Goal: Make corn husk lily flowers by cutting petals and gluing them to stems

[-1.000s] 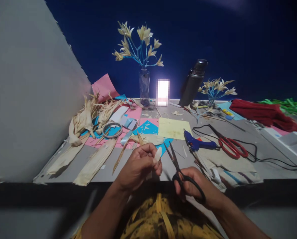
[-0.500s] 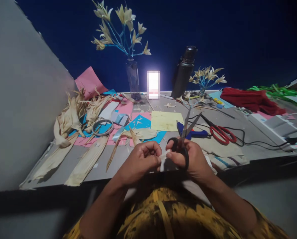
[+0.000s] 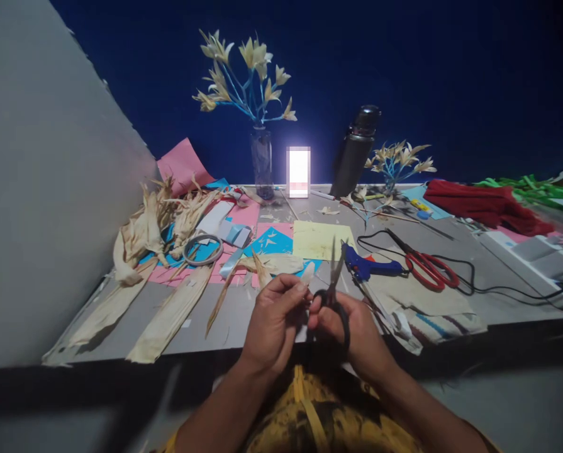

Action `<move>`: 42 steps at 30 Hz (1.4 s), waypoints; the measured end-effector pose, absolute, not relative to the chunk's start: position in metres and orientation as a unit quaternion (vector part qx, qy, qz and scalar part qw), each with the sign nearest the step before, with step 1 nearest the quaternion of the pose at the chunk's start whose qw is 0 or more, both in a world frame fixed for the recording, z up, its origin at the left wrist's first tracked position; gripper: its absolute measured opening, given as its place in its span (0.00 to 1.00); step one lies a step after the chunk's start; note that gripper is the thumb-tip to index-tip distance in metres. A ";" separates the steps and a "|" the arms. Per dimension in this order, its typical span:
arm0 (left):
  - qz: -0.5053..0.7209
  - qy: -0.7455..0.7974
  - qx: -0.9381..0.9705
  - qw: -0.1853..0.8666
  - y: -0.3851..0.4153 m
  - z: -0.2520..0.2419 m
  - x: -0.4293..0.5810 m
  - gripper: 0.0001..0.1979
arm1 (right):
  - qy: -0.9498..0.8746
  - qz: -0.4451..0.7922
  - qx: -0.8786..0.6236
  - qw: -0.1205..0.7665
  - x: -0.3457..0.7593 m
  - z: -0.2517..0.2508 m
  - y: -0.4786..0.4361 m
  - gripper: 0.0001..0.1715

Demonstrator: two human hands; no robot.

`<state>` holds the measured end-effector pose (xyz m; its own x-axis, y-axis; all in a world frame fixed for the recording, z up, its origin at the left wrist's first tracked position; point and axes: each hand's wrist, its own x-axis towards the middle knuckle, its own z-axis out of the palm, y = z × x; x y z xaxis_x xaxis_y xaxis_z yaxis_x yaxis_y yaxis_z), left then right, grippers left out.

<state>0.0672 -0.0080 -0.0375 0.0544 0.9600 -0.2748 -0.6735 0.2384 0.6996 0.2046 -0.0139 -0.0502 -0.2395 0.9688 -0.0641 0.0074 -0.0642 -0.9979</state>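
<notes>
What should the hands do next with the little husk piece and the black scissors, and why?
Probably a small snip. The left hand pinches the husk piece upright, and the right hand holds the black scissors right beside it, blades pointing up and nearly closed, so opening them and trimming its edge looks nearest.

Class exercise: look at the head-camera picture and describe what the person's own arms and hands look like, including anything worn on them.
Both forearms are bare up to the picture's lower edge. The left hand and right hand show no gloves; rings, watch or bands cannot be made out in the dim light. Between the arms is a yellow garment with dark blotches; no sleeve covers the forearms.
</notes>
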 end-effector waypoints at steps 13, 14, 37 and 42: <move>0.634 0.426 0.194 0.616 -0.008 -0.044 0.083 0.11 | -0.564 0.558 -0.450 0.410 0.185 -0.072 -0.023 0.29; 0.633 0.423 0.190 0.620 -0.008 -0.043 0.084 0.11 | -0.561 0.559 -0.450 0.414 0.185 -0.073 -0.023 0.30; 0.566 0.369 0.270 0.686 -0.004 -0.035 0.057 0.05 | -0.579 0.666 -0.360 0.302 0.222 -0.068 -0.022 0.37; 0.528 0.336 0.336 0.704 0.001 -0.028 0.043 0.06 | -0.603 0.708 -0.314 0.189 0.265 -0.054 -0.007 0.39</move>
